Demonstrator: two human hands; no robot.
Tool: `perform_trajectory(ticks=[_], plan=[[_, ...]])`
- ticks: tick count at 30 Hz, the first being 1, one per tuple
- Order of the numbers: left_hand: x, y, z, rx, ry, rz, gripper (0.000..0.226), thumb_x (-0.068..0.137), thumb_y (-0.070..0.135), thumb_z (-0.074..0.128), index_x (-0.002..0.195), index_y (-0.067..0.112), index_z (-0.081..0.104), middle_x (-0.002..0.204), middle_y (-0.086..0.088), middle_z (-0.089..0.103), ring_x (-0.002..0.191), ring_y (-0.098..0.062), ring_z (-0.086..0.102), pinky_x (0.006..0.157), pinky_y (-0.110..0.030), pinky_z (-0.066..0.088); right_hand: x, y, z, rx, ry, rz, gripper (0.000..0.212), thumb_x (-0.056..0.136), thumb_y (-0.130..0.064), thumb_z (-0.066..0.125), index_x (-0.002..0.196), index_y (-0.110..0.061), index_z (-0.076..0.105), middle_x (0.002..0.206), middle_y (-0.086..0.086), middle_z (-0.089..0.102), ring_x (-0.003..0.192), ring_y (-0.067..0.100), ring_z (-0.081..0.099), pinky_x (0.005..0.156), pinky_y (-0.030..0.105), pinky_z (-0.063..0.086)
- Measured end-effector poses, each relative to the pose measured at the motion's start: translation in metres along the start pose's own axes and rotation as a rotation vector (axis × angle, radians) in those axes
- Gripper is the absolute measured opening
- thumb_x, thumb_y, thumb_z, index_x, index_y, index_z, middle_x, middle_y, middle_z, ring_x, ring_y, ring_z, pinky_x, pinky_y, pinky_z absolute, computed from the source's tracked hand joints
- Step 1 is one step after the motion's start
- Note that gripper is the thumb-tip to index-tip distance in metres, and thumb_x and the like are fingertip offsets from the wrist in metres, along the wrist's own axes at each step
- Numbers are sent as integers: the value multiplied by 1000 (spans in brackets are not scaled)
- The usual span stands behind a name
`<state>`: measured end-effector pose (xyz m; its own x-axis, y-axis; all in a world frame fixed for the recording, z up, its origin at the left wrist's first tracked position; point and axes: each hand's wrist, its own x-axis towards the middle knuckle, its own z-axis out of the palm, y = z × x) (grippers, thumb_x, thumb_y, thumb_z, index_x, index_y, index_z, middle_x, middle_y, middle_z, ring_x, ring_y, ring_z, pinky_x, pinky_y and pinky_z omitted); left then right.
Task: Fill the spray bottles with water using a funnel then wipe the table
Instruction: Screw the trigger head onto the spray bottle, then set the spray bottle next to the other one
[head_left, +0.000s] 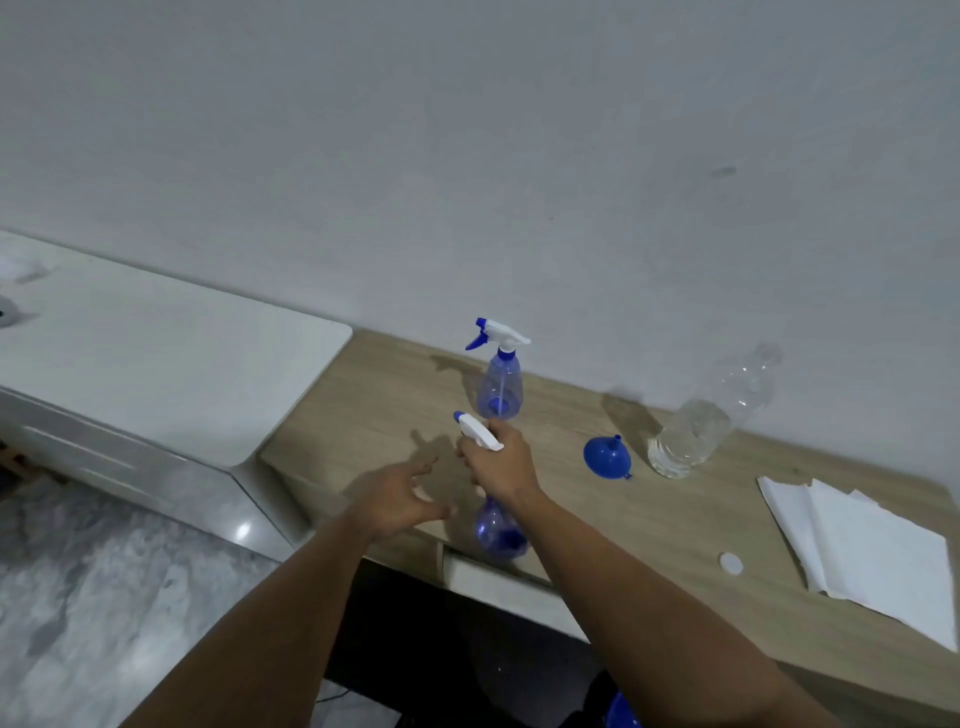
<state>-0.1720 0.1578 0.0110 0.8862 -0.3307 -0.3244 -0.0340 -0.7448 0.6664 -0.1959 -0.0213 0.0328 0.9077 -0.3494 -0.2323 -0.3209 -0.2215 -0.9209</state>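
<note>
Right hand (498, 462) gripping the near spray bottle (498, 530) by its white head at the table (649, 519) edge, left hand (397, 493) spread beside it, far bottle (500, 384) apparently empty by the wall, blue funnel (607, 457) lying mouth-down, clear water bottle (701, 421) about half full, white paper (872, 551) at right.

No readable text, labels, brands, numbers or signs anywhere, spray bottles and clear water bottle plain and unmarked, white paper sheets blank, wall bare of writing
</note>
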Motion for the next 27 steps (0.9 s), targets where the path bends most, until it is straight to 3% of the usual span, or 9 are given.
perform_trajectory(ticks=[3, 7, 9, 12, 15, 18, 22, 25, 27], plan=[[16, 8, -12, -160, -125, 20, 116, 43, 65, 93, 144, 34, 46, 137, 21, 56, 122, 3, 56, 102, -23, 47, 17, -37, 9, 135, 14, -99, 18, 83, -37, 77, 86, -20, 72, 82, 11, 73, 75, 23, 68, 75, 49, 59], [32, 31, -40, -316, -147, 153, 65, 71, 23, 91, 126, 27, 57, 113, 15, 70, 95, 11, 66, 73, -3, 46, 43, -81, 25, 267, 13, -180, 17, 89, -26, 83, 97, -12, 77, 77, 12, 72, 76, 22, 66, 76, 46, 56], [51, 32, -54, -404, -111, 180, 67, 70, 23, 92, 128, 24, 59, 110, 11, 74, 96, 2, 69, 79, -9, 51, 58, -97, 35, 240, 34, -221, 21, 86, -28, 86, 97, -14, 76, 82, 12, 74, 77, 19, 66, 73, 40, 54], [83, 27, -77, -429, 4, 187, 68, 66, 28, 93, 126, 27, 61, 110, 11, 73, 102, -3, 69, 90, -21, 53, 80, -113, 47, 130, 79, -240, 34, 80, -27, 90, 104, -20, 68, 91, -6, 74, 77, 2, 67, 70, 16, 52], [116, 26, -98, -348, 103, 219, 47, 75, 18, 86, 114, 16, 61, 99, 12, 69, 89, 13, 65, 77, -5, 48, 105, -112, 62, 11, 117, -238, 34, 82, -26, 86, 108, -24, 64, 94, -14, 71, 83, -7, 66, 71, 8, 50], [155, 18, -112, -294, 126, 254, 57, 73, 31, 82, 120, 10, 61, 107, 5, 69, 101, -12, 68, 80, -19, 53, 140, -105, 81, -22, 164, -213, 27, 87, -27, 81, 111, -21, 69, 94, -13, 73, 88, 0, 69, 77, 18, 55], [200, -1, -113, -29, 240, 169, 56, 82, 32, 76, 133, 23, 55, 114, 14, 62, 100, -8, 59, 84, -22, 41, 191, -85, 110, -33, 182, -167, 27, 92, -26, 78, 118, -22, 73, 100, -8, 76, 94, 12, 72, 87, 29, 59], [232, -21, -103, 48, 276, 151, 37, 90, 42, 58, 122, 25, 58, 105, 14, 59, 96, -9, 59, 84, -28, 46, 217, -60, 130, -33, 162, -134, 29, 95, -17, 73, 125, -19, 71, 108, -4, 76, 99, 14, 71, 90, 28, 56], [251, -39, -89, 102, 268, 138, 30, 87, 47, 45, 107, 28, 57, 97, 6, 67, 91, -22, 66, 86, -41, 53, 226, -45, 140, -58, 134, -111, 35, 97, -15, 71, 131, -18, 68, 117, -1, 76, 105, 16, 70, 96, 31, 56]])
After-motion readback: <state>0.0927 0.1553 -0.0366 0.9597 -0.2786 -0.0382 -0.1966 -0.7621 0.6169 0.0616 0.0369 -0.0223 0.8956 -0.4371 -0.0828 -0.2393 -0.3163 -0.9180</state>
